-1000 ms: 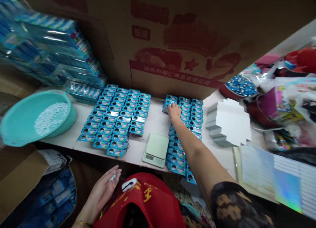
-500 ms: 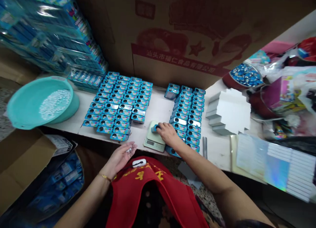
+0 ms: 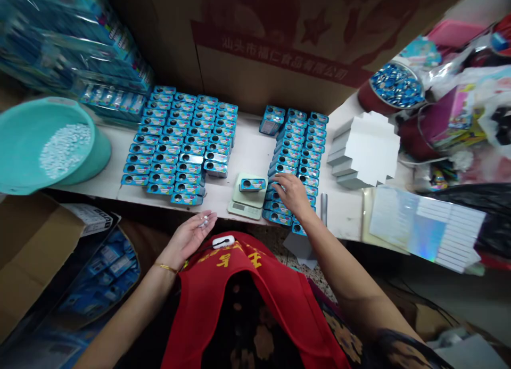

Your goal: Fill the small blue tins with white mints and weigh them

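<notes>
The left hand (image 3: 190,235) lies palm-up and loosely cupped, a few white pellets (image 3: 205,220) on its fingertips. One blue tin (image 3: 252,185) sits on the scale (image 3: 244,208). Just right of it, the right hand (image 3: 293,194) rests on rows of tins (image 3: 304,145), fingers spread, gripping nothing.

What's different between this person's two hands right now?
The left hand is turned palm up, while the right hand is palm down. The left hand cups a few small white pieces; the right hand rests on blue tins beside the scale. The left hand is short of the table edge, the right hand over the table. Both are bare and open.
</notes>
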`<state>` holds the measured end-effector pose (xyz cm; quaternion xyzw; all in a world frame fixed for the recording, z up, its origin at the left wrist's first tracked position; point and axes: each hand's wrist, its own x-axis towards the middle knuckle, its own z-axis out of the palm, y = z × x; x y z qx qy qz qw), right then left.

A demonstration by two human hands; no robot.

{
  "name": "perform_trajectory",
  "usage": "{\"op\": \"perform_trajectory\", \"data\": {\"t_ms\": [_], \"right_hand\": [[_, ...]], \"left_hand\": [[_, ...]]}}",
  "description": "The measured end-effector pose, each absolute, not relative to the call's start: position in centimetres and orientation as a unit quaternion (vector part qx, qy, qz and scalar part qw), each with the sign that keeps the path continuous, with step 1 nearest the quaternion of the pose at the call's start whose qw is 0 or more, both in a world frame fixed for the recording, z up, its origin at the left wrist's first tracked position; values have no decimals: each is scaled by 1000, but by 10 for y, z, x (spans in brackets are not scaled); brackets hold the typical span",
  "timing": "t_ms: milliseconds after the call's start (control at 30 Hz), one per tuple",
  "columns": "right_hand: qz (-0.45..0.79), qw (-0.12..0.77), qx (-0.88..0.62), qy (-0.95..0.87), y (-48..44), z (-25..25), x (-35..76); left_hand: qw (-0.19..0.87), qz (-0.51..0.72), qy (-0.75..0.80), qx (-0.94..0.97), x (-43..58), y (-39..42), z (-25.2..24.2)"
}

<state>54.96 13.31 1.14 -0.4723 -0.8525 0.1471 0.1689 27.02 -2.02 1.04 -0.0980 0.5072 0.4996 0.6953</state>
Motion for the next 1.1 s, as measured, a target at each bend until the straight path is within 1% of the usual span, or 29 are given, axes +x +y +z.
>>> {"op": "perform_trajectory", "data": {"t_ms": [267, 500, 633, 767, 867, 1000, 1100], "right_hand": [[145, 146, -466, -861, 129, 3, 543], [178, 122, -451, -866, 130, 0, 524], [180, 147, -454, -860, 128, 1, 521], [183, 166, -465, -850, 121, -1, 528], [189, 170, -470, -846, 118, -3, 531], [197, 143, -463, -852, 123, -5, 523], [202, 126, -454, -858, 130, -5, 514]], "left_hand": [[684, 496, 529, -73, 272, -23, 9], [674, 485, 555, -51, 277, -19, 11], [683, 466, 563, 20, 285, 1, 19], [660, 450, 588, 131, 294, 30, 30], [654, 438, 591, 177, 298, 43, 35], [668, 421, 589, 171, 301, 41, 32], [645, 405, 619, 195, 305, 39, 27]]}}
